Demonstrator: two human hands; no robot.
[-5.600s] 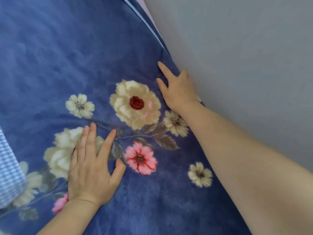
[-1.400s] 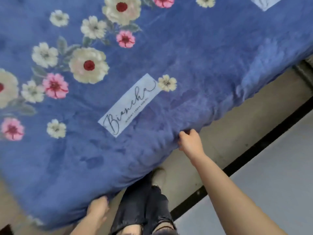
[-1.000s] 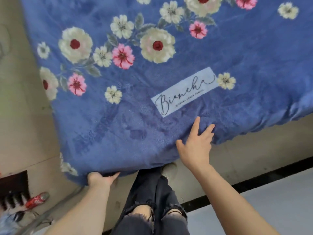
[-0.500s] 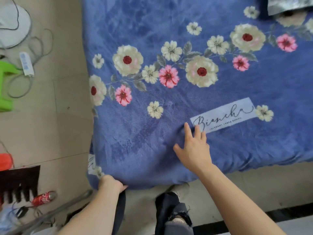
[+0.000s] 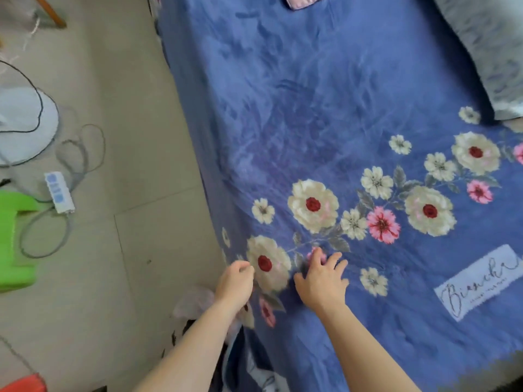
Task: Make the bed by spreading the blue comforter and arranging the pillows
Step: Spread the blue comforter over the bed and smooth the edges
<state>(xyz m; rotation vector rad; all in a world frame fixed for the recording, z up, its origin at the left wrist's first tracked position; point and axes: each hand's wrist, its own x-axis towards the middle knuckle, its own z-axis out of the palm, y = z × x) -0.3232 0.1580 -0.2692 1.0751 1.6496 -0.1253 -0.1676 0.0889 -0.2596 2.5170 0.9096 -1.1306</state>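
The blue comforter [image 5: 325, 108], printed with cream and pink flowers and a white "Biancha" label [image 5: 478, 284], lies spread over the bed. My left hand [image 5: 236, 281] is curled at its left edge, next to a large cream flower, and seems to pinch the fabric. My right hand [image 5: 322, 278] rests on the comforter just to the right, fingers spread. A grey pillow [image 5: 481, 52] lies at the top right on the comforter. A pink cloth corner [image 5: 302, 1] shows at the top edge.
Tiled floor [image 5: 113, 278] runs along the bed's left side. On it are a white power strip [image 5: 59, 192] with looped cables, a green stool [image 5: 14, 239], a round white base [image 5: 25, 125], a red object [image 5: 25, 383] and a pale plastic bag [image 5: 195, 301].
The view has swung to the bed's left corner. My left hand moved up from the foot edge onto the side edge. My right hand slid left from the label to the flowers.
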